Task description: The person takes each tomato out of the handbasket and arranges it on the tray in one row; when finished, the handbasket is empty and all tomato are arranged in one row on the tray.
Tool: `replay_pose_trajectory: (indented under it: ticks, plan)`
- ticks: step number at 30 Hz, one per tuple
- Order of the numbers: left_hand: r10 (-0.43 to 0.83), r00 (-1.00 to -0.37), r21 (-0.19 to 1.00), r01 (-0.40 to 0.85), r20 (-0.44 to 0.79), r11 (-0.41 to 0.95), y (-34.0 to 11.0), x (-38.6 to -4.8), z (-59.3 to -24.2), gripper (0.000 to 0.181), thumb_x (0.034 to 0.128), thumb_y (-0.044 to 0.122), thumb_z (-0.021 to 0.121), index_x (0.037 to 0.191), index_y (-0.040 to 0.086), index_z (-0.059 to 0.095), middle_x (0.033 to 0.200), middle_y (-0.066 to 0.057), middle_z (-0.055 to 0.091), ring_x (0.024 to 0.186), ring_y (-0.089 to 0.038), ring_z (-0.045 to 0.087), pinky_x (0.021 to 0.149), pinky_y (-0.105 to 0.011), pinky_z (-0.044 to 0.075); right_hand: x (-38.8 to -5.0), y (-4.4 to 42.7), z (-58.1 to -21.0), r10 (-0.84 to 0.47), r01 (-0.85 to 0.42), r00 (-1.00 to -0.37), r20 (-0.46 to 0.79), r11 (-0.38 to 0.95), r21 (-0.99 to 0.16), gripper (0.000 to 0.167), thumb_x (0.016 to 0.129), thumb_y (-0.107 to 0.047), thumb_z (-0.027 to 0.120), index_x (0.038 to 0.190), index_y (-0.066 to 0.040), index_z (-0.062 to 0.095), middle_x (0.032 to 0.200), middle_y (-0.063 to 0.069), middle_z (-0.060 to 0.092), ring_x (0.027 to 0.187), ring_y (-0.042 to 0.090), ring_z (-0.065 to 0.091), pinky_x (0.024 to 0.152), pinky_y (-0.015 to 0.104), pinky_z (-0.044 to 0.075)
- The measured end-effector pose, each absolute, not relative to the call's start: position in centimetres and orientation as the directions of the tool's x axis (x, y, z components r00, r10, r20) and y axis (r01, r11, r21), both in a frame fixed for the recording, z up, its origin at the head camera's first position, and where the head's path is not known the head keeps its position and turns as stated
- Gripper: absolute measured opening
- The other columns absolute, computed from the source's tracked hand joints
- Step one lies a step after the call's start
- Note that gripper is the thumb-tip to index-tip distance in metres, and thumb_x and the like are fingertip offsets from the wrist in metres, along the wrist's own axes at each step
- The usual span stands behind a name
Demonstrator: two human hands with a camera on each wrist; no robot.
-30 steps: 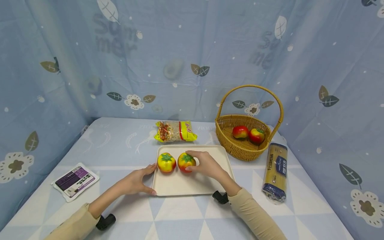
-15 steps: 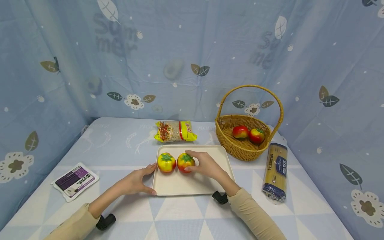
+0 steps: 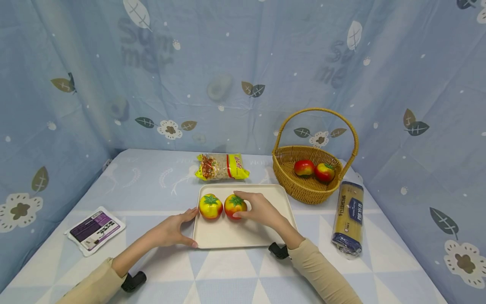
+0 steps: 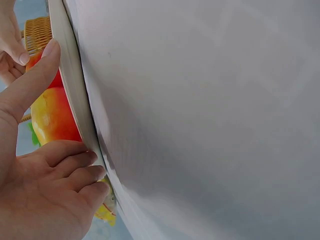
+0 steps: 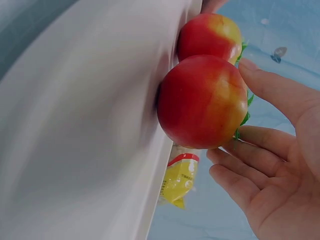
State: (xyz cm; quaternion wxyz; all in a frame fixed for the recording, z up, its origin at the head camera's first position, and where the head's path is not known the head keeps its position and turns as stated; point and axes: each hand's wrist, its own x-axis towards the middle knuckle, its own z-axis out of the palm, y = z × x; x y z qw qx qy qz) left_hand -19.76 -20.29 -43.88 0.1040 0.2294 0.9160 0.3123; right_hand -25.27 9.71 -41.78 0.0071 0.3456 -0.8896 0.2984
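At nine o'clock on tray (image 3: 239, 235), left hand (image 3: 174, 230) braces it, fingers relaxed, likely for steadiness; right hand (image 3: 261, 209) pinches redder fruit (image 3: 232, 206).

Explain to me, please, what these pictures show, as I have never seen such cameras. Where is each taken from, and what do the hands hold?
There is no robot: these are a person's bare hands. The widest picture comes from a camera on the head, looking forward and down; the two close ones come from cameras on the wrists, so things appear turned sideways.

The left hand touches the edge of a pale tray. The right hand has its thumb and fingers on a red-yellow fruit, which sits on the tray beside a similar, yellower fruit.

Elsewhere on the table are a yellow food packet, a spaghetti pack, a purple-labelled package and a wicker basket containing two more fruits.
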Motion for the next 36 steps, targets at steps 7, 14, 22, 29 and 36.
replay_pose_trajectory:
  ticks: [7, 14, 22, 29, 36]
  plan:
    - [0.485, -0.873, 0.615, 0.352, -0.057, 0.706, -20.3, -19.8, -43.8, 0.104, 0.0652, 0.039, 0.087, 0.144, -0.007, 0.037, 0.15, -0.026, 0.03, 0.137, -0.046, 0.028, 0.11, -0.057, 0.025, -25.2, 10.0, -41.3, -0.595, -0.608, -0.77, 0.228, 0.579, -0.543, 0.064, 0.082, -0.025, 0.079, 0.135, -0.001, 0.054, 0.135, 0.01, 0.057, 0.126, 0.024, 0.051, 0.106, 0.036, 0.041]
    - [0.473, -0.878, 0.614, 0.334, -0.072, 0.715, -20.2, -19.9, -43.7, 0.105, 0.0646, 0.04, 0.088, 0.144, -0.006, 0.037, 0.15, -0.025, 0.029, 0.137, -0.045, 0.028, 0.11, -0.057, 0.026, -25.5, 10.6, -40.8, -0.58, -0.612, -0.774, 0.254, 0.581, -0.536, 0.063, 0.083, -0.029, 0.078, 0.136, -0.004, 0.055, 0.135, 0.01, 0.057, 0.126, 0.025, 0.051, 0.105, 0.039, 0.042]
    - [0.467, -0.881, 0.621, 0.327, -0.073, 0.713, -20.2, -19.9, -43.8, 0.105, 0.064, 0.038, 0.088, 0.144, -0.006, 0.037, 0.151, -0.023, 0.03, 0.138, -0.043, 0.027, 0.111, -0.055, 0.024, -25.9, 11.6, -40.3, -0.556, -0.604, -0.783, 0.277, 0.574, -0.553, 0.067, 0.078, -0.035, 0.08, 0.135, -0.006, 0.057, 0.134, 0.01, 0.058, 0.123, 0.029, 0.054, 0.101, 0.043, 0.045]
    - [0.487, -0.872, 0.614, 0.353, -0.058, 0.706, -20.2, -19.9, -43.8, 0.104, 0.0648, 0.039, 0.087, 0.143, -0.008, 0.037, 0.15, -0.026, 0.03, 0.137, -0.045, 0.028, 0.11, -0.057, 0.025, -26.0, 12.6, -39.6, -0.497, -0.573, -0.815, 0.299, 0.607, -0.551, 0.065, 0.078, -0.035, 0.081, 0.134, -0.01, 0.059, 0.133, 0.006, 0.059, 0.12, 0.028, 0.056, 0.099, 0.043, 0.047]
    - [0.479, -0.876, 0.614, 0.345, -0.061, 0.71, -20.2, -19.9, -43.8, 0.105, 0.0643, 0.039, 0.088, 0.143, -0.008, 0.037, 0.15, -0.026, 0.03, 0.137, -0.045, 0.028, 0.11, -0.057, 0.024, -26.4, 13.7, -39.2, -0.491, -0.589, -0.805, 0.332, 0.604, -0.536, 0.063, 0.078, -0.035, 0.08, 0.132, -0.009, 0.06, 0.13, 0.007, 0.061, 0.121, 0.027, 0.056, 0.098, 0.044, 0.047]
